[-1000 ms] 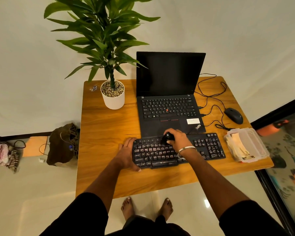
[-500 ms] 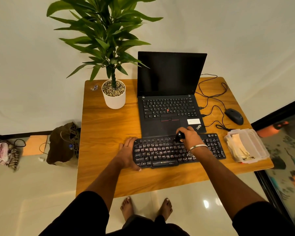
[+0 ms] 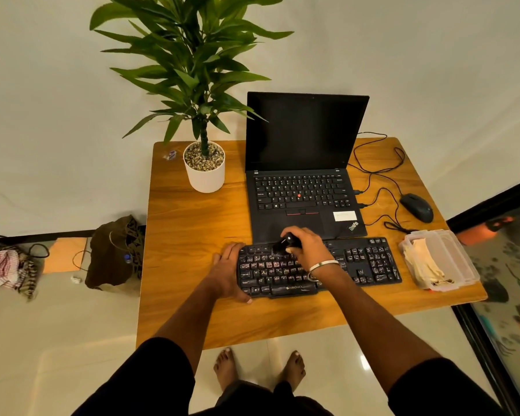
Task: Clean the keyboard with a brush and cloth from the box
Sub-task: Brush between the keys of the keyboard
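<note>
Fingers of right hand [image 3: 308,246] curled round brush [image 3: 287,243], bristle end down on upper key rows, left of centre. Fingers of left hand [image 3: 227,273] straight and close together, pressed flat on left end of keyboard [image 3: 370,265], thumb along front edge.

Step in hand, judged: brushing keys. Keep left hand pressing down so keyboard cannot slide. Sweep along rows with light, short strokes; tilt bristles into gaps between keys. Work row by row toward near edge, pushing dust off front rather than toward laptop [image 3: 305,190].

Cloth [image 3: 422,262] lying in open box [image 3: 460,259], just right of keyboard; not yet used, so wiping remains.

Edges and room: keyboard near front edge of table [image 3: 192,229], back edge touching or just beside laptop base; little room for strokes that way. Open wood left of keyboard. Further back, mouse [image 3: 417,207] and cables [image 3: 382,187] at right, plant pot [image 3: 204,175] at left, well apart
</note>
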